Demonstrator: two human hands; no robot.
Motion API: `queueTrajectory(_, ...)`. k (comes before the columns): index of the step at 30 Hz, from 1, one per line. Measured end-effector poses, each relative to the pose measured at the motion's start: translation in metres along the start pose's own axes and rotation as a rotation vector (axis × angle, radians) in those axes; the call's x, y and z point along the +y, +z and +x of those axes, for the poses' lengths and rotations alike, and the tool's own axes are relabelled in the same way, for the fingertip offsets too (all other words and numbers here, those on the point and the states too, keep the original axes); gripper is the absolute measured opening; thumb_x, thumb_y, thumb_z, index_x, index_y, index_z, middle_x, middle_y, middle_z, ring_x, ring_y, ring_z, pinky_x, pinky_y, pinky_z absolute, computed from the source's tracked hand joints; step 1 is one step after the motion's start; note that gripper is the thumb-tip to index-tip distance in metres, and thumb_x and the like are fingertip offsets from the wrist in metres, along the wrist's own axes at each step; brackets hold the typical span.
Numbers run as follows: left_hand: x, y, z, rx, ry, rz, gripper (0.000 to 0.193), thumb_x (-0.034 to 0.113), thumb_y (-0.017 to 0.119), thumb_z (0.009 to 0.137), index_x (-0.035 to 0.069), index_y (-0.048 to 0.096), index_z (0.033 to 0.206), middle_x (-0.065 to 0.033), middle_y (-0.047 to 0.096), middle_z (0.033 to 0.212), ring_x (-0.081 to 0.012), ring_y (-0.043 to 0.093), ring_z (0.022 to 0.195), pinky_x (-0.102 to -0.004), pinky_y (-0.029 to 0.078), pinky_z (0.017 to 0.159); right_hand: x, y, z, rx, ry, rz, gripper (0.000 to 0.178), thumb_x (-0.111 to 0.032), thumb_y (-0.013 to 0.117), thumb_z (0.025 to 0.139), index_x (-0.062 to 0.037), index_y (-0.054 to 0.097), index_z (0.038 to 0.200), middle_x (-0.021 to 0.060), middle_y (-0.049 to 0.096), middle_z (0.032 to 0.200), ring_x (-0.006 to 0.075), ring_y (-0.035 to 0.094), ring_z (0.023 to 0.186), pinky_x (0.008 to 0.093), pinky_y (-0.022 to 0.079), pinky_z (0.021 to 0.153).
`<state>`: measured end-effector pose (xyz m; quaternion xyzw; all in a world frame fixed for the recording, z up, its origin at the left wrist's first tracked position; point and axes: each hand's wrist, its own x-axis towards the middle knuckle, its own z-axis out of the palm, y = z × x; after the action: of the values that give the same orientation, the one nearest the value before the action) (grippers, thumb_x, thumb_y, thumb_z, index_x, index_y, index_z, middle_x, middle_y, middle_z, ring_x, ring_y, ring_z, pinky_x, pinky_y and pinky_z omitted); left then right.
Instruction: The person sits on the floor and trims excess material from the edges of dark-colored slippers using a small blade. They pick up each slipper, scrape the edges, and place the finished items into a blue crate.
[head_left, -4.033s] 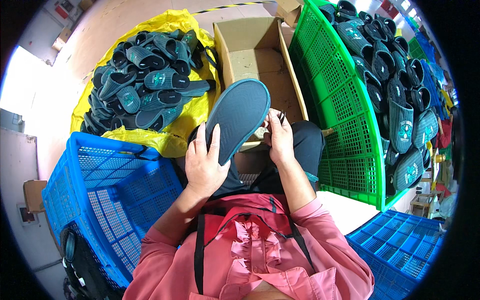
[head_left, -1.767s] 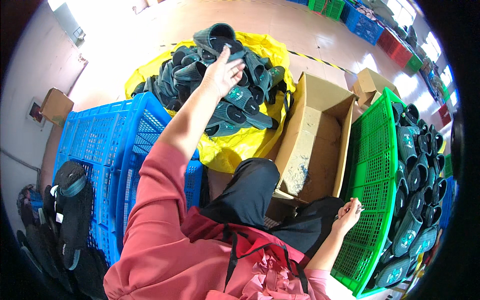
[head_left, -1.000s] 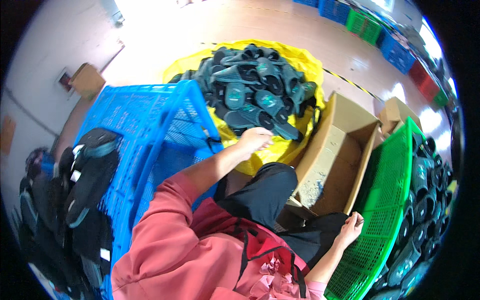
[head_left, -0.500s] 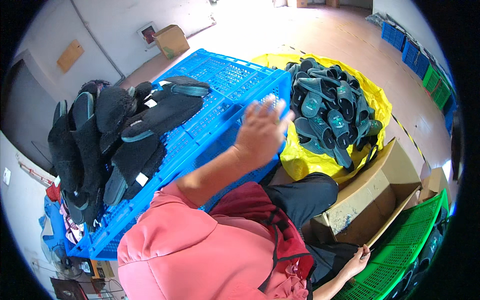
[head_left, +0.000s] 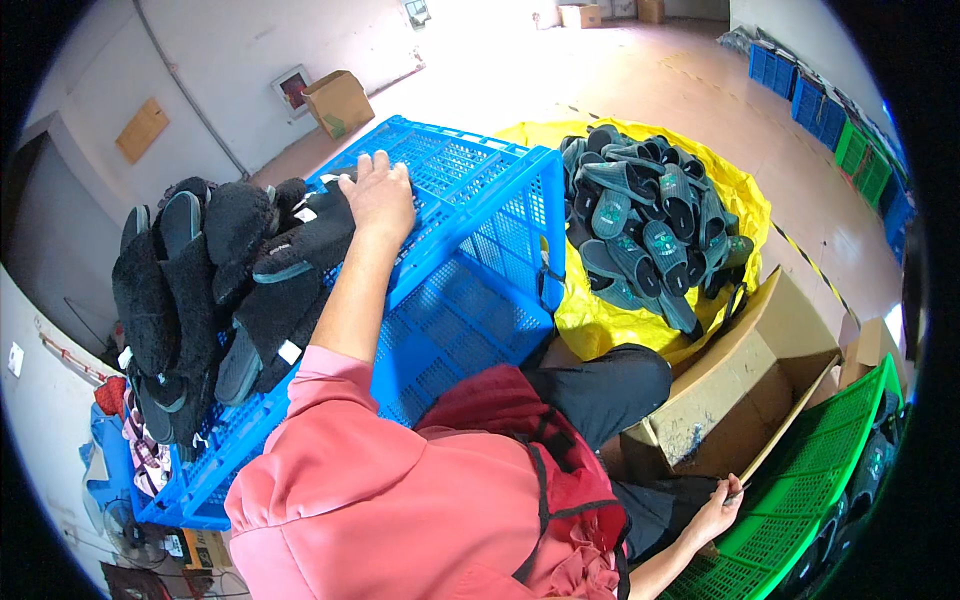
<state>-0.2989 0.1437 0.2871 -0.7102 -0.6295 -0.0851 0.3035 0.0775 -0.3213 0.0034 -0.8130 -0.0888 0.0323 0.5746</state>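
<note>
We've got the blue crate (head_left: pixel 440 172) on our left, its mesh top carrying a heap of black fleecy slippers (head_left: pixel 190 290). Past our knee, the yellow bag (head_left: pixel 620 335) lies opened out under a pile of grey-green slippers (head_left: pixel 640 220). Next R, the green crate (head_left: pixel 800 500), dark slippers showing past its far rim, & the long cardboard box (head_left: pixel 690 390), top open, between it & the bag.

Our L hand (head_left: pixel 385 205) lies over the heap's right end, fingers slightly spread, back up; thumb hidden, so can't tell if they grip the slipper (head_left: pixel 318 235) just beside/under them. For a good hold, we'd say: 1 pc. at a time, by the firm sole edge, not the fluff (prob. squashes), & straight up so the rest don't slide.

R hand (head_left: pixel 722 500) is by the box's near end, fingers curled, pinching a small dark item (head_left: pixel 736 494), too tiny to ID; best kept well tucked in.
</note>
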Motion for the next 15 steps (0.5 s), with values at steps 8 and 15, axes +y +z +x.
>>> queueTrajectory(8,0.021,-0.019,-0.003,0.615,0.160,-0.288,0.026,0.005,0.068,0.073,0.012,0.073,0.097,-0.0091,0.062,0.112,-0.0302,0.054,0.108,-0.0458,0.042,0.089,0.013,0.000,-0.002,0.010,0.028,0.135,0.024,-0.010,0.056,0.097,-0.0012,0.063,0.119,0.0019,0.065,0.103,0.0106,0.059,0.090,0.0246,0.045,0.075)
queueTrajectory(15,0.110,-0.041,-0.036,0.840,0.564,-0.714,0.042,-0.008,0.070,0.060,0.007,0.066,0.099,-0.0112,0.060,0.102,-0.0307,0.058,0.093,-0.0409,0.046,0.083,-0.012,-0.002,-0.008,0.029,0.189,0.326,0.020,-0.011,0.059,0.097,-0.0083,0.067,0.115,-0.0041,0.063,0.088,0.0001,0.044,0.063,0.0163,0.032,0.052)
